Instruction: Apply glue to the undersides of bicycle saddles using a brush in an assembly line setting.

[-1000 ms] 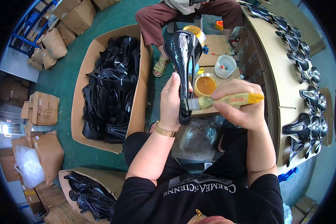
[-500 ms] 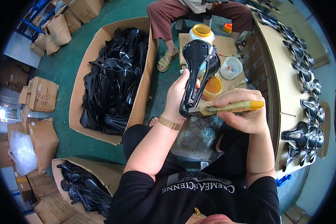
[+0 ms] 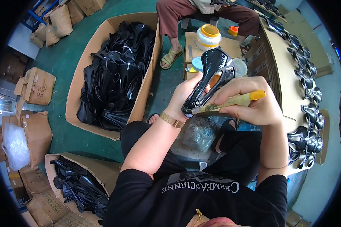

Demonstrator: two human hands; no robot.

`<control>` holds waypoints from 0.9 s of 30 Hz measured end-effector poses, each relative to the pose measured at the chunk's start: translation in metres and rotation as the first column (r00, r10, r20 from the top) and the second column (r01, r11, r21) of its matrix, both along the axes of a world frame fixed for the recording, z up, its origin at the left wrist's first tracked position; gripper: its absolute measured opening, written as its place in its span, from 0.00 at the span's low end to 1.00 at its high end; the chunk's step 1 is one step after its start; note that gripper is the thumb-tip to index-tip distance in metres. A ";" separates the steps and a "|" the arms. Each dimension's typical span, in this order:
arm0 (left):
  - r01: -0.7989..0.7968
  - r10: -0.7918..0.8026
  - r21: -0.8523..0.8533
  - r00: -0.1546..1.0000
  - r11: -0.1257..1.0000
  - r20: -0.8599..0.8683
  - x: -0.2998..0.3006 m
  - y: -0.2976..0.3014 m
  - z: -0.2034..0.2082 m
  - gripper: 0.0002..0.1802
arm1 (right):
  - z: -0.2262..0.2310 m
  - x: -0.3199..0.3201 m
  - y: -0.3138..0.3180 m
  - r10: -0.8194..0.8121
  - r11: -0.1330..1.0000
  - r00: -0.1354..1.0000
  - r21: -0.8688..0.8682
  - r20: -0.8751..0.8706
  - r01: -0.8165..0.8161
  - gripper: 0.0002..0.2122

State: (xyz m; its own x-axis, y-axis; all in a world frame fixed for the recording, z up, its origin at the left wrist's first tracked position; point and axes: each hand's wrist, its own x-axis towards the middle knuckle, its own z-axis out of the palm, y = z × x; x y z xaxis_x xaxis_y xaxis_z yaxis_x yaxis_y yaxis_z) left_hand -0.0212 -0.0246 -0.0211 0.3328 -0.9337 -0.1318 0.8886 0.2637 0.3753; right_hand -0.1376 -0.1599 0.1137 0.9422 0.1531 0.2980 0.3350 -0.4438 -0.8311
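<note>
My left hand is closed around a glossy black bicycle saddle shell, held tilted with its narrow end toward me and its wide end away. Pinched in my right hand is a brush with a yellowish, yellow-tipped handle. The brush's working end meets the shell's narrow end, close to my left wrist. Behind the shell, a bit of amber material shows through the shell's opening; the rest is hidden.
A large carton of black shells stands left, a smaller one nearer. Ahead are a white jar with an orange rim and a clear tub. Finished-looking saddle shells line the right-hand table. A person sits opposite.
The shell and both hands have shifted slightly right in view, and the shell leans further right. My right hand has turned, its brush handle now rising more steeply. The brush end stays at the narrow end.
</note>
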 end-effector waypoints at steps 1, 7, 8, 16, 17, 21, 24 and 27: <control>-0.016 0.016 0.062 1.000 0.998 -0.007 -0.001 -0.002 0.000 0.20 | 0.005 0.003 0.001 0.037 0.999 0.999 -0.025 -0.031 -0.038 0.07; -0.029 -0.002 0.211 0.990 0.977 0.144 -0.003 0.005 0.008 0.20 | 0.029 0.022 0.002 0.217 0.944 0.973 -0.237 -0.079 -0.230 0.08; -0.081 0.030 0.205 0.970 0.976 0.240 -0.005 0.006 0.014 0.20 | 0.032 0.025 0.004 0.255 0.933 0.963 -0.239 -0.089 -0.269 0.08; 0.081 -0.092 -0.068 0.980 0.994 -0.175 -0.004 0.003 0.024 0.22 | 0.039 0.039 0.009 0.376 0.880 0.925 -0.291 -0.056 -0.376 0.08; 0.081 -0.100 -0.134 0.986 0.988 -0.137 -0.004 0.003 0.022 0.22 | 0.041 0.039 0.009 0.382 0.865 0.920 -0.315 -0.087 -0.390 0.08; 0.053 -0.052 0.012 0.997 0.999 -0.059 -0.004 0.003 0.022 0.20 | 0.040 0.036 0.008 0.365 0.853 0.928 -0.374 -0.066 -0.362 0.07; 0.021 -0.026 0.150 0.999 0.988 0.027 -0.004 0.001 0.022 0.18 | 0.032 0.032 0.009 0.344 0.900 0.935 -0.317 0.091 -0.300 0.07; -0.003 -0.019 0.236 0.996 0.972 0.087 -0.004 -0.001 0.018 0.18 | 0.029 0.029 0.004 0.350 0.889 0.931 -0.351 0.106 -0.295 0.07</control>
State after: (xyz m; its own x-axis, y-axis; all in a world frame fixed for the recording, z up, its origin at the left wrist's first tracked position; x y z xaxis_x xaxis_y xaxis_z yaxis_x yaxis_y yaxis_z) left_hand -0.0250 -0.0251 -0.0030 0.3456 -0.8825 -0.3189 0.8508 0.1514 0.5031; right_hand -0.1084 -0.1559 0.1429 0.7670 0.5543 0.3232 0.6230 -0.5227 -0.5820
